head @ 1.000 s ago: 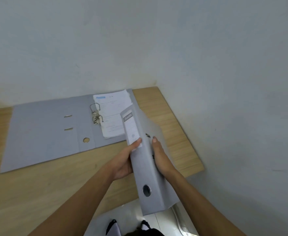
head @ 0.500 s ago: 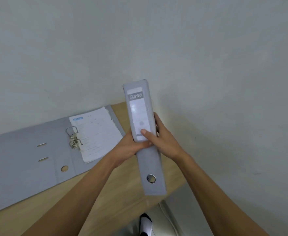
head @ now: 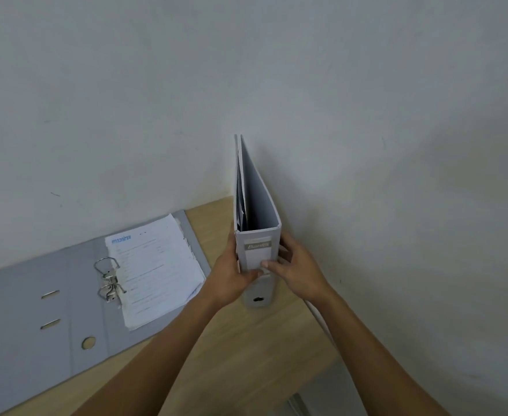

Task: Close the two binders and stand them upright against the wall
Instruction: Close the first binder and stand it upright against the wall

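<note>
both bare forearms reach in from the near edge over the pale wooden worktop (head: 246, 370); the left hand (head: 230, 276) and the right hand (head: 296, 270) clasp the closed grey lever-arch binder (head: 257, 235) from either side, thumbs across its labelled spine, which faces the person; it stands on end near the worktop's right edge, its covers running back towards the plain pale wall (head: 246, 85), far edges looking to meet it, though i cannot tell if they touch; to do this well, i'd press the base flat on the worktop, nudge the binder back until it bears on the wall, and loosen the hands one at a time, ready to catch it; the loose sheets inside might shift its balance; further left the second grey binder (head: 51, 310) lies open and flat, its metal ring mechanism (head: 108, 280) bare and a stack of white printed pages (head: 156, 271) on the right half; that one is not yet closed.
</note>
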{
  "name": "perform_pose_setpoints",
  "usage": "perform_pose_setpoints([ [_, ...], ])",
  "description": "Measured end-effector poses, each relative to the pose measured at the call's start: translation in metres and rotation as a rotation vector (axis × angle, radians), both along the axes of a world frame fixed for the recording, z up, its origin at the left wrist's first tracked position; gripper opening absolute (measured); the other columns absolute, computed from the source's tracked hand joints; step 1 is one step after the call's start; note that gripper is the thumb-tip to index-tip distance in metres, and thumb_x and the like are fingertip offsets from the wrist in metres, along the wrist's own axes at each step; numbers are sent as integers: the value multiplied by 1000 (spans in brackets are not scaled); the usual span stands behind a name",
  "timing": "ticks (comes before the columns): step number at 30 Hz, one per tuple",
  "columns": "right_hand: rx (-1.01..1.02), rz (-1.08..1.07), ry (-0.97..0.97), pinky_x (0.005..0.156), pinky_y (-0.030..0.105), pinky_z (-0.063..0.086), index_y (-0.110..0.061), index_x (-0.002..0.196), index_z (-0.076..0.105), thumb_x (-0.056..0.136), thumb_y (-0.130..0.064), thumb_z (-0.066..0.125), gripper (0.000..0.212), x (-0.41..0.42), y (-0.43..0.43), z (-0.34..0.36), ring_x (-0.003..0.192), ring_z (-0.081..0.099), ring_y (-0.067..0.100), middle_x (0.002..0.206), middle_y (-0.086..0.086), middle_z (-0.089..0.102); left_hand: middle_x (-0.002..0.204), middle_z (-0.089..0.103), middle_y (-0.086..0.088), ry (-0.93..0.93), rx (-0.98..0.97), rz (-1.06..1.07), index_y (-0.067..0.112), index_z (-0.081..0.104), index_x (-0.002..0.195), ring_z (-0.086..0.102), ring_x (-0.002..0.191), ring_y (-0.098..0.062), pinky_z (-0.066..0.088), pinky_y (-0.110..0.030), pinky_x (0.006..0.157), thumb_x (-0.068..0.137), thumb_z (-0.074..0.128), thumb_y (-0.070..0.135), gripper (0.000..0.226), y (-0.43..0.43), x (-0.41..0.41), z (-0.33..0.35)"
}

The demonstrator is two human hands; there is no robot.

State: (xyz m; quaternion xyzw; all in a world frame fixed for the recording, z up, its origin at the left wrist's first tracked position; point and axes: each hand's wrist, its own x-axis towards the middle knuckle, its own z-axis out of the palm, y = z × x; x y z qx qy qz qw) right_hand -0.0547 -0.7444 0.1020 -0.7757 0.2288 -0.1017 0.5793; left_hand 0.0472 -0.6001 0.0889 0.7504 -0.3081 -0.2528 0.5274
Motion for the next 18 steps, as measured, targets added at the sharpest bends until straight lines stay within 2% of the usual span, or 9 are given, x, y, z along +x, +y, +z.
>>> perform_pose_setpoints([
  [2,-2,-29,-10,102,22,52,-23,146,50,85,-11,75,67,6,-7,-3,131,57,8,140,-5,63,121,55,19,-8,3,10,18,27,149,56,106,6,45,2,73,82,79,10,85,-14,6,1],
  [4,-2,-60,-8,99,21,53,-22,146,50,88,-10,73,63,12,-13,-3,129,58,8,139,-5,64,130,54,10,-27,20,25,15,13,157,54,115,-7,48,0,77,82,79,14,100,-27,12,0],
  [6,-32,-118,13,96,20,52,-21,141,54,89,-14,73,56,19,-17,-2,123,59,7,134,-8,64,140,56,1,-35,52,42,18,3,159,57,123,-18,55,-17,89,82,79,19,108,-40,20,-4],
  [8,-89,-236,35,86,17,49,-19,131,60,88,-21,75,46,26,-20,0,110,60,7,120,-9,65,145,55,-7,-29,82,59,20,0,159,57,128,-28,56,-39,97,81,80,23,111,-52,30,-6],
  [11,-84,-416,61,72,21,51,-16,109,60,86,-28,77,31,37,-21,-1,89,64,13,98,-4,66,144,55,-10,-29,114,70,20,0,159,57,129,-31,53,-49,100,78,82,28,115,-70,42,-6],
  [13,-38,-457,44,67,22,51,-13,98,57,89,-23,73,22,44,-22,0,81,66,16,87,-3,65,144,55,-11,-25,130,68,20,-3,159,56,129,-32,51,-51,101,78,82,30,118,-82,47,-5],
  [14,-34,-465,36,67,21,50,-11,96,57,91,-20,70,16,47,-25,0,79,65,15,86,-2,65,145,55,-12,-32,134,66,20,-6,159,56,129,-33,50,-52,102,78,81,30,120,-89,49,-6],
  [16,-29,-456,44,63,9,45,-11,97,59,94,-14,63,6,51,-28,2,78,61,6,91,-2,65,147,53,-15,-46,145,68,21,-11,159,54,130,-35,49,-53,103,78,81,29,123,-96,54,-5],
  [18,0,-428,47,62,1,44,-11,105,62,97,-9,58,10,53,-34,5,82,59,2,99,-2,65,148,50,-16,-54,164,80,20,-14,158,52,132,-36,47,-53,105,80,81,24,123,-104,59,-3],
])
